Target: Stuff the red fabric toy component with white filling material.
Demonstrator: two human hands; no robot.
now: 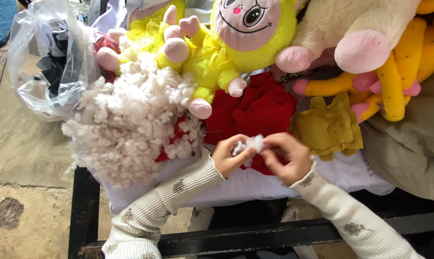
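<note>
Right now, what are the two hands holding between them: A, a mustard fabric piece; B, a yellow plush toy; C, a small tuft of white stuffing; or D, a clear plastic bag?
C: the left hand and right hand pinch a small tuft of white stuffing above the red fabric pieces.

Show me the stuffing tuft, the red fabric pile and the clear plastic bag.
stuffing tuft [252, 144], head view, its top between both hands.
red fabric pile [257, 109], head view, its middle.
clear plastic bag [32, 36], head view, its upper wall.
</note>
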